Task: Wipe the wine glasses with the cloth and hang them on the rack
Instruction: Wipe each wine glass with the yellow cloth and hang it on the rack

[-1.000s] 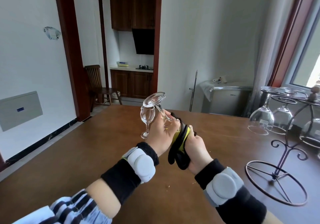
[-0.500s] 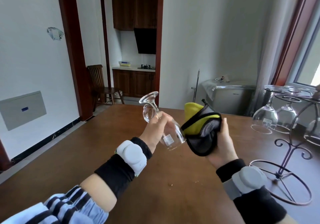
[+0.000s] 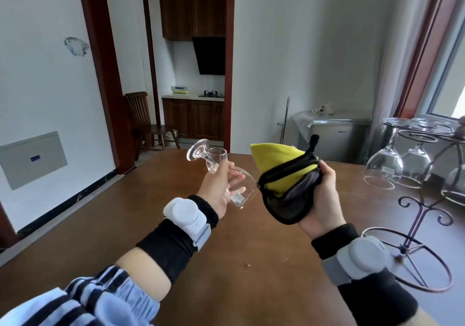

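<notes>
My left hand (image 3: 221, 187) grips a clear wine glass (image 3: 241, 192) around its bowl and stem, tilted with the foot (image 3: 197, 150) up to the left and the rim toward the right. My right hand (image 3: 324, 199) holds a bunched yellow and black cloth (image 3: 286, 179) against the rim of that glass. A second small glass (image 3: 217, 157) stands on the brown table (image 3: 125, 212) behind my left hand. At the right stands a dark metal rack (image 3: 415, 215) with several wine glasses (image 3: 383, 167) hanging upside down from its top.
A covered grey appliance (image 3: 334, 134) sits beyond the table's far edge, next to a metal pole. A wooden chair (image 3: 143, 121) stands by the doorway to a kitchen. A window lies at the right behind the rack.
My left hand has tipped the glass from foot-up near my chest to lying slanted, rim toward the right. My right hand has raised the cloth and brought it to the rim.
</notes>
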The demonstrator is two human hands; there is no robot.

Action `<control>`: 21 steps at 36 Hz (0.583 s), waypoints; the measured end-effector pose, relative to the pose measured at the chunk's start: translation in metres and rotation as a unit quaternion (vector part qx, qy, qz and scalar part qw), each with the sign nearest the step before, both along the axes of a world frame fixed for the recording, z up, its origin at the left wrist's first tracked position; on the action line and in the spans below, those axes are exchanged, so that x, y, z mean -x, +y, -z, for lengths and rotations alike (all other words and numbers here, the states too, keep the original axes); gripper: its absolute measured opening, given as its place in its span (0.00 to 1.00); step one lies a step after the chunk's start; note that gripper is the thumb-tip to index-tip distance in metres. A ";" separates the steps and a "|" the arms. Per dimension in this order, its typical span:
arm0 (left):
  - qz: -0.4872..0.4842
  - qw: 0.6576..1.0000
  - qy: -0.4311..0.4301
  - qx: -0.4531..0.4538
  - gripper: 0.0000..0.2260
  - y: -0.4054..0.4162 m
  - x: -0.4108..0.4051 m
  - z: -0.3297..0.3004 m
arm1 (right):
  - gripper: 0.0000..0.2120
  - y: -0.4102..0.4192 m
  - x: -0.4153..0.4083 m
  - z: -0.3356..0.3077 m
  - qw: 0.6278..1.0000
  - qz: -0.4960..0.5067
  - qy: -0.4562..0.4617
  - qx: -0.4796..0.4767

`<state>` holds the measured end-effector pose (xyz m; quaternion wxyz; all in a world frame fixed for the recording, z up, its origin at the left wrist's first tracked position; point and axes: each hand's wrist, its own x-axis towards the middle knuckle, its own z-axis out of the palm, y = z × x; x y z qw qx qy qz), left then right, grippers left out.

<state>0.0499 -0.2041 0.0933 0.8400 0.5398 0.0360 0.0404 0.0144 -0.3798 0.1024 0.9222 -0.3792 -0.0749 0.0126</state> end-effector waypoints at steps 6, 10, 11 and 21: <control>-0.020 0.999 -0.027 -0.015 0.06 0.005 -0.003 -0.005 | 0.35 -0.014 -0.002 0.012 0.994 -0.016 0.051 -0.093; 0.039 0.998 -0.036 -0.037 0.04 0.007 0.002 -0.007 | 0.20 -0.019 -0.003 0.019 0.996 -0.011 0.055 -0.075; 0.050 0.997 -0.037 -0.037 0.05 0.007 0.002 -0.006 | 0.15 -0.019 -0.003 0.020 0.996 -0.001 0.058 -0.064; 0.102 0.993 -0.035 -0.049 0.06 -0.005 0.002 -0.002 | 0.23 -0.001 0.003 0.008 0.999 0.008 0.027 0.020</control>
